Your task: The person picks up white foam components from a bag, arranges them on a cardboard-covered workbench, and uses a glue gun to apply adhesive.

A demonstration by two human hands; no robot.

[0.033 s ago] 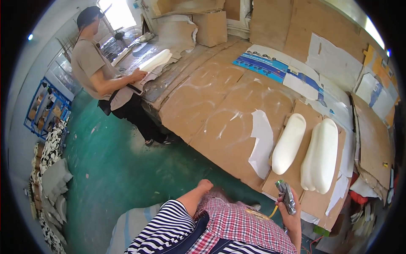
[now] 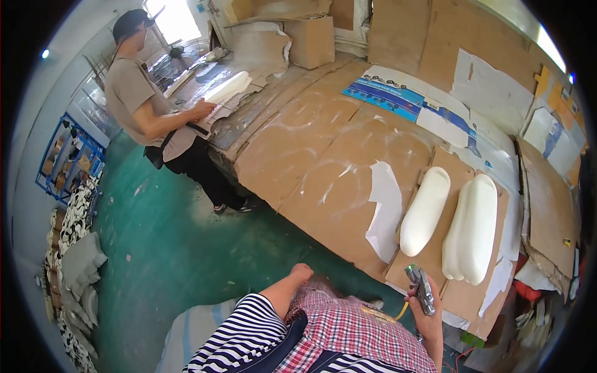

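At the near edge of the long cardboard-covered bench (image 2: 323, 155), a metal spray gun (image 2: 421, 288) is held upright in the right hand (image 2: 429, 311), whose fingers are closed fully around its grip; a yellow hose (image 2: 403, 309) trails from its base toward the body. Just beyond and slightly to the right of that hand, two white elongated foam pieces are laid on cardboard sheets: the slimmer foam piece (image 2: 425, 211) nearer the middle of the bench and the broader foam piece (image 2: 472, 229) just beside it, on the right. Both are set with their long axes running away from the person, tilted a little to the right, so that their near ends lie closest to the gun's nozzle. The right hand is plainly the nearer of the two to them. The left hand (image 2: 302, 271) is rested against the apron at the waist, loosely curled, with nothing seen in it, and is well apart from the foam. A torn white paper scrap (image 2: 385, 208) lies left of the slimmer piece. At the far left end of the bench, another person's hand (image 2: 202, 110) is pressed on a third white foam piece (image 2: 228, 87).
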